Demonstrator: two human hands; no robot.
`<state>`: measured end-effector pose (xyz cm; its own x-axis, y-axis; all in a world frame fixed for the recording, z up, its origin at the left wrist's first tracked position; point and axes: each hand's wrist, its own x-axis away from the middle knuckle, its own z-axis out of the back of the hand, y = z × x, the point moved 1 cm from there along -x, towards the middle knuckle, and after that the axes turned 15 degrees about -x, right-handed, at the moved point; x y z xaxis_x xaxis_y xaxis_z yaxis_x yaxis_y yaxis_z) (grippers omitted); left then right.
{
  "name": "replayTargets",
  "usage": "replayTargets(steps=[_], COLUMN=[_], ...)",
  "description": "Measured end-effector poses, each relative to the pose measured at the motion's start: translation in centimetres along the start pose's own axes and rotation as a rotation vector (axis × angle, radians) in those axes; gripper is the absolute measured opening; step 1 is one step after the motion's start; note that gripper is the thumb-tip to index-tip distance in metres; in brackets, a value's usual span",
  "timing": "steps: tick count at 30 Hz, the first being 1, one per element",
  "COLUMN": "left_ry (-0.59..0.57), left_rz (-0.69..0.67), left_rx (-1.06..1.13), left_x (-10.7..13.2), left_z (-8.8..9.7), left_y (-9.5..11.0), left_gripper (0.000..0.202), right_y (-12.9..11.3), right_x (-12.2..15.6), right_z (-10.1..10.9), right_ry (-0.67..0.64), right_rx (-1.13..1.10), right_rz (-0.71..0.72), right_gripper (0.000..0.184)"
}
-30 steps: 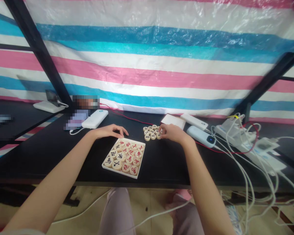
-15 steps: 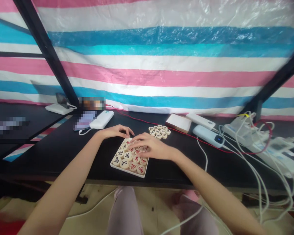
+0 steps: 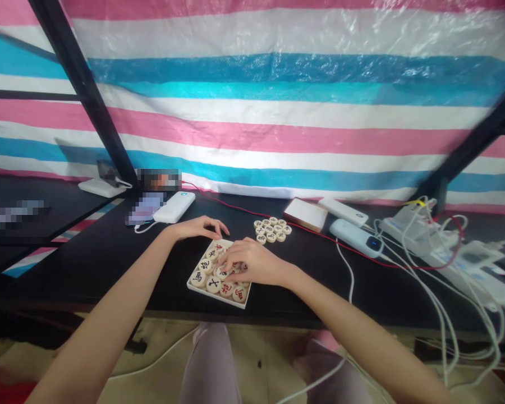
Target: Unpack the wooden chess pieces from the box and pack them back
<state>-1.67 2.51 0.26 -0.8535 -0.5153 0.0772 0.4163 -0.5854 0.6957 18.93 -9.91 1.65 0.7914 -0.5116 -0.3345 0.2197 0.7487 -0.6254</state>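
A shallow white box (image 3: 215, 303) filled with round Chinese chess pieces stands before me on the desk. The pieces bear black characters on the left side and red ones on the right and front. From the right, my right hand (image 3: 252, 261) reaches over the box, its thumb and fingers closed around a black-lettered Chinese chess piece (image 3: 221, 273) near the middle. It hides many of the pieces under it. My left hand (image 3: 200, 227) is at the box's back left corner, fingers apart and bent, holding nothing. Behind the box lies a cluster of black-lettered pieces (image 3: 271, 230).
A white box lid (image 3: 305, 214) lies at the back, near white and light blue power banks (image 3: 356, 237). Power strips with tangled white cables (image 3: 441, 252) fill the right side. A red cable crosses the desk. Another white power bank (image 3: 174, 207) and a phone (image 3: 146, 207) lie left.
My right hand has moved slightly toward me and left over the box, and its fingers have closed on a piece near the middle. The left hand stays nearly still.
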Motion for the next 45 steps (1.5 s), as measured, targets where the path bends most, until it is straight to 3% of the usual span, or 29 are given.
replayTargets(steps=[4, 10, 13, 16, 24, 39, 42, 45], left_ry=[-0.007, -0.004, -0.008, -0.007, 0.004, 0.015, 0.013, 0.012], left_rz=[0.024, 0.03, 0.03, 0.025, 0.03, 0.0, -0.01, -0.015], left_rx=[0.0, 0.012, 0.013, -0.01, -0.006, 0.003, 0.012, 0.025], left_x=[0.0, 0.2, 0.2, 0.1, 0.1, 0.1, 0.1, 0.1], left_z=[0.0, 0.0, 0.0, 0.0, 0.0, 0.0, 0.0, -0.1], left_y=[0.1, 0.4, 0.5, 0.4, 0.5, 0.0, 0.0, -0.1], left_gripper=[0.021, 0.021, 0.023, 0.024, 0.023, 0.017, 0.018, 0.018], right_y=[0.4, 1.3, 2.6, 4.1, 6.4, 6.3, 5.3, 2.8], right_x=[0.6, 4.9, 7.0, 7.9, 7.6, 7.6, 6.9, 5.0], right_z=[2.5, 9.1, 10.7, 10.7, 9.3, 9.2, 9.3, 8.0], right_ry=[0.075, 0.392, 0.413, 0.355, 0.257, 0.288, 0.338, 0.338], right_rx=[0.036, 0.126, 0.236, 0.269, 0.314, 0.283, 0.289, 0.07], right_rz=[-0.106, -0.404, -0.637, -0.748, -0.751, -0.744, -0.678, -0.47], right_gripper=[0.02, 0.016, 0.013, 0.014, 0.012, 0.018, 0.013, 0.009])
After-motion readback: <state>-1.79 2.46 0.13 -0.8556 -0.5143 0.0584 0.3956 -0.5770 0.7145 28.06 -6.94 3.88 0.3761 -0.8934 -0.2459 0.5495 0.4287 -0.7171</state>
